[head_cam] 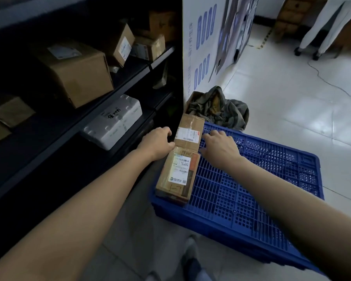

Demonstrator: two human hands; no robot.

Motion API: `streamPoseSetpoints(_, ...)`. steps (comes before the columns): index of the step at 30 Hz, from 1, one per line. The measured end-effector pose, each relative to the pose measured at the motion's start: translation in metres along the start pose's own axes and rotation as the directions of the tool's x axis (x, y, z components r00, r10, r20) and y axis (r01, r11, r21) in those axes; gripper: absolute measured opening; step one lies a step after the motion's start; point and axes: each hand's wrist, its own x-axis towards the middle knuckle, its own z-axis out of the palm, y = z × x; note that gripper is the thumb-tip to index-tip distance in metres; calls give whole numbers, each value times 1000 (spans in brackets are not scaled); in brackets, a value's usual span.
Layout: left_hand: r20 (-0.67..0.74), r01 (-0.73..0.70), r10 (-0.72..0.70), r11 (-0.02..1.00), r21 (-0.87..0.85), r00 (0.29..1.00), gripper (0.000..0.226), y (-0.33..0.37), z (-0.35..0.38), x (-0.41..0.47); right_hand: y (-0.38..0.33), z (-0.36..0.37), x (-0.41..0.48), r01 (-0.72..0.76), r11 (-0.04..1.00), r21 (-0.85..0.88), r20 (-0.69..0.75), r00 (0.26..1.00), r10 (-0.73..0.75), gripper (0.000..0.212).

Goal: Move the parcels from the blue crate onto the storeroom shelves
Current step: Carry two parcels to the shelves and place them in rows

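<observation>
My left hand is at the left side of the far parcel, fingers curled over its edge and thumb lying near the seam where it meets the near parcel, so I am gripping that side. My right hand reaches in from the other side with its fingers fairly straight, the tips pressed against the far parcel's right edge, holding the box between my two hands. Both parcels are brown cardboard with white shipping labels on top. They lie end to end along the left wall of the blue crate, touching each other, the far one at the crate's back corner. The crate sits on the pale tiled floor just beside the dark shelves on my left. On those shelves a large cardboard box stands one level up, with smaller cartons behind it, and a white foam box with handwriting on its lid sits on the level below, near my left hand. Beyond the crate an olive cloth is bunched up in an open carton, against a white panel printed with blue shapes.
</observation>
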Motion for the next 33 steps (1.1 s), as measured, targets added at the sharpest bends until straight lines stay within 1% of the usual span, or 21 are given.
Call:
streamPoseSetpoints(3,63,36,-31,997,-70,998,42,-15,23,9,-2,33,7,-42,998,41,67,997,39,43)
streamPoseSetpoints(6,131,67,-55,994,-86,990,40,-34,52,18,-5,71,12,-100,991,85,124,988,89,40)
streamPoseSetpoints(9,176,103,-83,989,-110,981,38,-58,85,29,-8,105,16,-175,967,184,166,975,145,35)
streamPoseSetpoints(10,175,115,-93,986,-120,980,38,-67,96,34,-8,116,18,-211,945,252,188,968,166,32)
streamPoseSetpoints(12,171,149,-123,977,-150,978,41,-85,115,47,-4,139,27,-335,855,395,312,925,219,30)
streamPoseSetpoints(14,192,205,-167,959,-194,967,49,-101,133,62,2,159,36,-454,749,483,425,869,253,41)
streamPoseSetpoints(16,239,251,-194,938,-238,952,57,-110,148,74,8,176,45,-518,670,532,468,839,278,48)
streamPoseSetpoints(18,289,283,-200,916,-283,936,64,-114,162,84,9,188,52,-542,614,574,483,829,282,50)
streamPoseSetpoints(20,338,331,-209,873,-359,918,69,-118,174,92,9,196,56,-539,583,608,486,833,264,52)
streamPoseSetpoints(22,386,394,-223,802,-448,895,76,-125,187,99,9,204,58,-534,545,646,483,839,249,56)
streamPoseSetpoints(25,456,475,-237,705,-527,858,82,-137,204,104,8,218,61,-537,433,723,486,842,234,58)
streamPoseSetpoints(26,467,497,-244,664,-559,850,80,-138,209,103,7,219,60,-537,394,746,491,843,220,58)
streamPoseSetpoints(28,481,533,-252,553,-641,840,72,-140,216,98,6,220,58,-571,299,765,547,820,167,53)
streamPoseSetpoints(30,474,530,-242,458,-713,847,63,-140,221,92,7,220,54,-602,247,760,593,797,117,57)
streamPoseSetpoints(33,417,477,-232,424,-770,879,55,-141,216,80,8,214,50,-619,224,753,618,782,84,61)
